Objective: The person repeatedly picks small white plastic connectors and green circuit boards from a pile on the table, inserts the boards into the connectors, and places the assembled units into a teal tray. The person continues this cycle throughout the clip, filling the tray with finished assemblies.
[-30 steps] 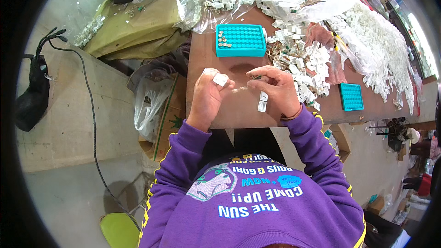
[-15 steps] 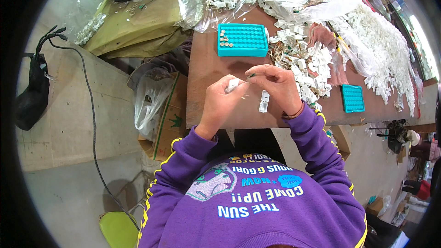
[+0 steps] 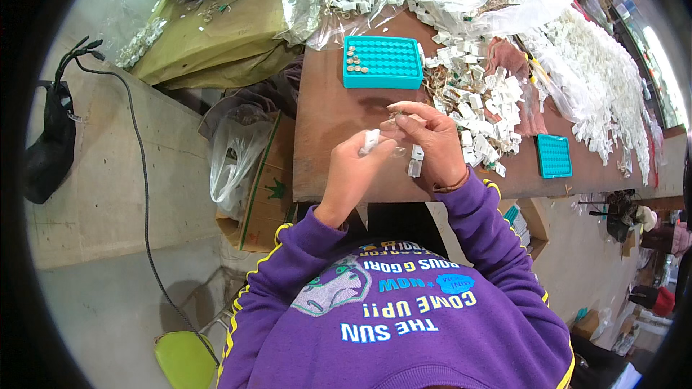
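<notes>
Head view: left hand [image 3: 355, 171], fingers curled, pinching a small white plastic piece [image 3: 370, 141] at the fingertips. Right hand [image 3: 431, 142], fingers bent together, gripping a tiny part too small to identify. Beyond the fingertips: teal tray [image 3: 383, 63]; right of them: heap of white pieces [image 3: 481, 104].

Box: brown cardboard carton [image 3: 265, 186] with a green leaf mark, under the table's left edge.
Bag: clear plastic bag [image 3: 234, 162] beside it.
</notes>
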{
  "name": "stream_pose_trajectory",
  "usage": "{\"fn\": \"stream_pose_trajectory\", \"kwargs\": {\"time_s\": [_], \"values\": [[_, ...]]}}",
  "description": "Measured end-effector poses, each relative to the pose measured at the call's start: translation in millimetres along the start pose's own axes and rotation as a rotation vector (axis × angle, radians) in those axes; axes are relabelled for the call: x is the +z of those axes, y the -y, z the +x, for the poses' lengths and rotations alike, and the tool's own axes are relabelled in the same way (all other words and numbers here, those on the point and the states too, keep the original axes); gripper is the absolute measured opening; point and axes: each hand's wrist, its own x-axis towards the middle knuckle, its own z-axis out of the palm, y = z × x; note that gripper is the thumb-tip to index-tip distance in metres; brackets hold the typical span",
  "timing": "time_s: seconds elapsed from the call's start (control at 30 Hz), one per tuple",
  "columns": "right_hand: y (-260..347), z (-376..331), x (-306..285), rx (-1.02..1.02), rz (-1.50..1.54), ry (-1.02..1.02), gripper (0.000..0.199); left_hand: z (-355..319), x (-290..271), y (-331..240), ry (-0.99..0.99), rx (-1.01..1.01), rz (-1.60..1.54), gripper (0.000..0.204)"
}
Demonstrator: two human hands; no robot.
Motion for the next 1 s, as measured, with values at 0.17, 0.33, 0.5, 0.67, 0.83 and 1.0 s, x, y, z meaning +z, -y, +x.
{"fn": "stream_pose_trajectory", "kwargs": {"time_s": [0.17, 0.33, 0.5, 0.67, 0.83, 1.0], "values": [[3, 3, -2, 0.05, 0.046, 0.015, 0.022, 0, -13, 2, 0.001, -0.283, -0.645, 0.024], [8, 4, -5, 0.132, 0.101, 0.106, 0.019, 1, -19, -6, 0.086, -0.247, -0.882, 0.036], [15, 7, -10, 0.222, 0.071, 0.156, 0.015, 7, -20, -8, 0.101, -0.24, -0.752, 0.036], [18, 8, -10, 0.329, 0.128, 0.175, 0.017, 11, -21, -2, 0.034, -0.114, -0.453, 0.026], [13, 6, -2, 0.276, 0.019, 0.161, 0.014, 12, -17, 1, 0.004, -0.015, -0.526, 0.017], [14, 1, 6, 0.179, -0.155, 0.107, 0.013, 12, -17, -1, 0.001, 0.014, -0.476, 0.013]]}}
